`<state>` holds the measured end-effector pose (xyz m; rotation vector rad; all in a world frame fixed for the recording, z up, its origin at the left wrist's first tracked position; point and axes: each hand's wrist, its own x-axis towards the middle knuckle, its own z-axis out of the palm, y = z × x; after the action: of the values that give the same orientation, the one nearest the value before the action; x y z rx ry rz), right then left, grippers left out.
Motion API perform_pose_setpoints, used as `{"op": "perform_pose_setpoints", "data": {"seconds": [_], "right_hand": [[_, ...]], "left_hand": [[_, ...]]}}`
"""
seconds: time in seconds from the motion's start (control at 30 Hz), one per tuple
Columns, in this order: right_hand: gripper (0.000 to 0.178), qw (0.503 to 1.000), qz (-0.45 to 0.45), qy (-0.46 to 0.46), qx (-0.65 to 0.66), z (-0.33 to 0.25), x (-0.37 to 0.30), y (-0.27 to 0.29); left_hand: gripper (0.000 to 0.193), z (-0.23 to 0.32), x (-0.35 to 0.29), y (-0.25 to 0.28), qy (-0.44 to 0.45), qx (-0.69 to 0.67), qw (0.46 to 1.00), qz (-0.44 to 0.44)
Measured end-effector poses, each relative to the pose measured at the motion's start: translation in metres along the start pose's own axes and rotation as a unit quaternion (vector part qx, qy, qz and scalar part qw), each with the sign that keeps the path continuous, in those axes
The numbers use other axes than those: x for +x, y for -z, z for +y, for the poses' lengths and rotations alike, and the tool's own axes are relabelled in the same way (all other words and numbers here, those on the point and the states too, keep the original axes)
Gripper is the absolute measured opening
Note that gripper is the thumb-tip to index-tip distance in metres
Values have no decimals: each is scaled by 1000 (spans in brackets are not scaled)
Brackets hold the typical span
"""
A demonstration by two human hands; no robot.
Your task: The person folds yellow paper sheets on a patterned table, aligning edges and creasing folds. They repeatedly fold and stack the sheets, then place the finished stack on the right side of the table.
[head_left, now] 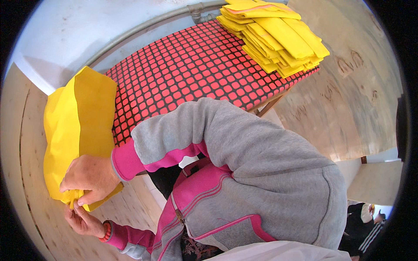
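A large yellow fabric piece, creased down its length, hangs over the left end of the table and onto the wooden surface at the left. My right hand reaches across from the right and pinches the gathered lower edge of this piece between thumb and fingers. Just below it, my left hand, with a red beaded bracelet at the wrist, has its fingertips closed on the same edge. The two hands nearly touch, and the fingers partly cover the bit of fabric between them.
A table with a red-and-black checked cover stands ahead. On its far right lies a stack of folded yellow fabric pieces. A grey pipe runs along the wall. Wooden boards are on the right. Part of another person shows at lower right.
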<state>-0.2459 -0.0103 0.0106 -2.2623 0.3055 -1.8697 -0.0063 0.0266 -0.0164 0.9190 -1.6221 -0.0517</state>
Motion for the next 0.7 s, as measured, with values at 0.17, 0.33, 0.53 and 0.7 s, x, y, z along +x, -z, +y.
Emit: {"op": "perform_pose_setpoints", "data": {"seconds": [0.17,0.33,0.53,0.7], "right_hand": [[45,1000,-2,-6,19,4,1,-4],[34,1000,10,-11,6,0,1,-1],[29,999,-19,-42,-19,-2,4,-1],[30,995,-34,-89,-10,1,4,-6]], "left_hand": [[17,0,1,-2,5,-4,1000,14],[16,-6,2,-2,18,-14,999,32],[21,2,6,-6,16,8,999,37],[30,21,8,-19,47,-38,996,63]]}}
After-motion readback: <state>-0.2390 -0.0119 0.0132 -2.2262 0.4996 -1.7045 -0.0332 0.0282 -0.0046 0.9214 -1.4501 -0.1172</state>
